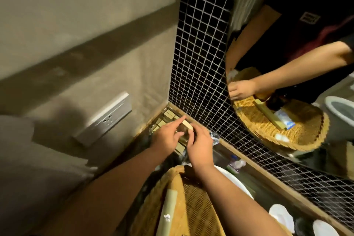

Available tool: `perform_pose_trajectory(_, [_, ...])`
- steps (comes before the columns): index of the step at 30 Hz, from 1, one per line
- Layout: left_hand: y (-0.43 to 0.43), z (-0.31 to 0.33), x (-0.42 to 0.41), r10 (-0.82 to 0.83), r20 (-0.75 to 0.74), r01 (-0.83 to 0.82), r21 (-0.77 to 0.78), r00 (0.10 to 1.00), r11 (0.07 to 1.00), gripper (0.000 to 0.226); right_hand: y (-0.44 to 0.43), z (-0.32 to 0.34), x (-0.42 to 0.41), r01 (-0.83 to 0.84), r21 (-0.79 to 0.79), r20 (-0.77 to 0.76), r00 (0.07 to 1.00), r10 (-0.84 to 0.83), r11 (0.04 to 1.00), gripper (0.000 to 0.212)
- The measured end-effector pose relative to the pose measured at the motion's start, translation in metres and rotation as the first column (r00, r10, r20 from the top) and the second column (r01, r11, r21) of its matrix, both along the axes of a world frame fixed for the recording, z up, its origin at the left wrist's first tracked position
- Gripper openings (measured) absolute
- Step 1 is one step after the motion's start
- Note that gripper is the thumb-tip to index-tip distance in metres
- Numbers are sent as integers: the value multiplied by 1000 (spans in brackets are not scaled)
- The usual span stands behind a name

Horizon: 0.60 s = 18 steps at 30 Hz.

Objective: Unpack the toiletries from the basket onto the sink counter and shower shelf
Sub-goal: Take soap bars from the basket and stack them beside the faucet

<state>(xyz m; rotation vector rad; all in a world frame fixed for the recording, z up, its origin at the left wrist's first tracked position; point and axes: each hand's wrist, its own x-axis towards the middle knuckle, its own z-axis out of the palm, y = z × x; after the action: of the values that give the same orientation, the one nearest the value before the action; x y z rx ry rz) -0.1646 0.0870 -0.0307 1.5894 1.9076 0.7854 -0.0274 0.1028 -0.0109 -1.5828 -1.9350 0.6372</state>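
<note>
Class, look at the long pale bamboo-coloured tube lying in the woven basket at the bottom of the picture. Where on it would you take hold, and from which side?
Probably grip the long tube around its middle, coming down from above. It lies flat along the woven basket near the left rim, its upper surface exposed, so fingers can close across its narrow width. Both the left hand and right hand are busy at the counter corner.

L grip (166,136): index out, fingers curled | R grip (199,144): fingers bent, touching L

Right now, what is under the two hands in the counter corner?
The left hand and right hand hold a small pale box over a cluster of similar small boxes in the corner. Whatever lies directly beneath the palms is covered.
</note>
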Motion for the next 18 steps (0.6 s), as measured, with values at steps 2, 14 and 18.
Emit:
perform_pose_trajectory(2, [13,-4,-4,15,-24,-16,-20,1000,1000,65,15,-13,-9,31,-35,-15,999,-31,999,28])
perform_pose_trajectory(14, [48,-62,-16,-62,-332,-47,-311,941,949,62,68,-54,-40,-42,-250,12,999,47,967,32])
perform_pose_trajectory(18, [45,-73,-19,-114,-374,-24,-344,920,939,50,79,-70,-39,47,-361,18,999,-44,931,36])
